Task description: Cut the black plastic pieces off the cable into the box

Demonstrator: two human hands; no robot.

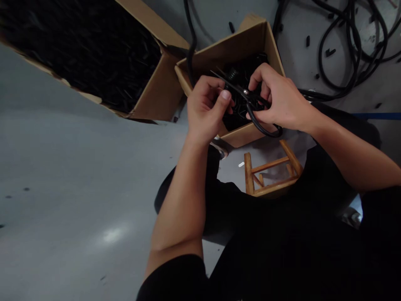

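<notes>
Seated worker's hands above an open cardboard box [247, 136] that holds small black pieces [232, 121]. The right hand [272, 98], fingers partly curled and thumb apart from them, has hold of black scissors [246, 92] by the handles; the blades reach across toward the left hand's fingertips. The left hand [209, 104] is nearly closed, thumb drawn to the bent fingers; from where I stand, I cannot tell whether it pinches anything. Left of the hands stands a larger carton [156, 90] heaped with similar dark pieces; right of them lies coiled black cable [326, 98]; nearer the body, below both, is a wooden stool [270, 164].
</notes>
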